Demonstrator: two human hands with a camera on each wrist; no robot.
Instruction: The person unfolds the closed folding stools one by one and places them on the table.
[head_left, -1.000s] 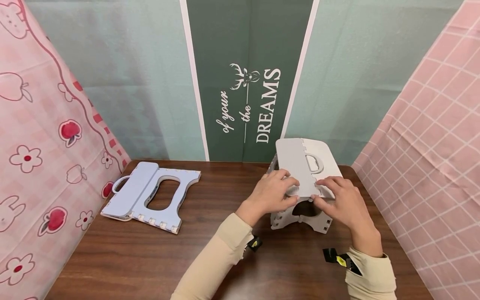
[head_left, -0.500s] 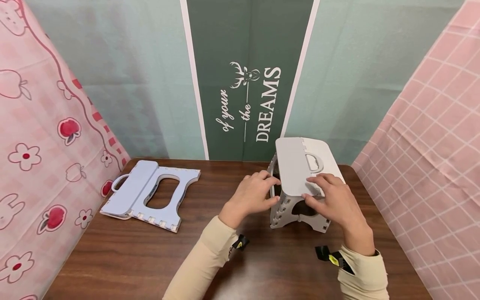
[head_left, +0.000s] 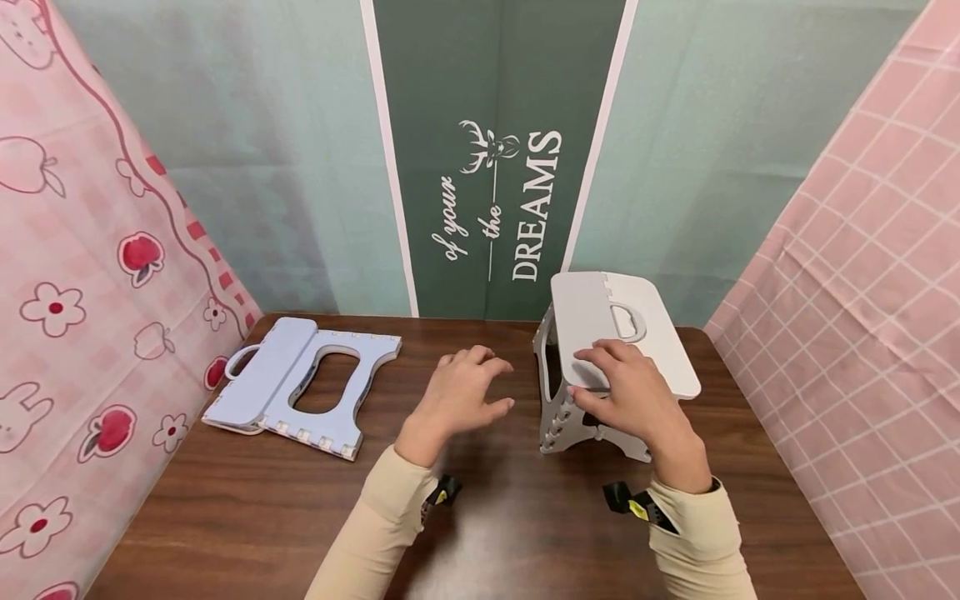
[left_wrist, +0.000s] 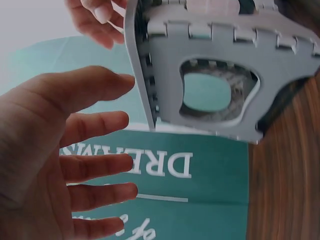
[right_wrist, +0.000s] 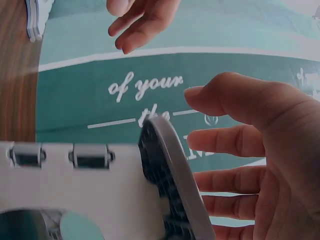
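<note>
A grey and white folding step stool stands unfolded at the right of the table, its handle loop on top. My right hand hovers over the near part of its seat, fingers spread and holding nothing; the right wrist view shows the fingers apart from the seat edge. Between the two stools, my left hand hangs above the table with relaxed fingers and grips nothing. At the left lies a light blue folding stool, folded flat, with its handle toward the left. In the left wrist view the grey stool's side shows its oval cutout.
The brown wooden table carries both stools. A green cloth with white lettering hangs behind it. Pink patterned cloth borders the left side, and a pink checked cloth the right.
Both hands have come off the grey stool's seat and moved left, the left hand farther, into the gap between the stools. Both stools stay in place.
</note>
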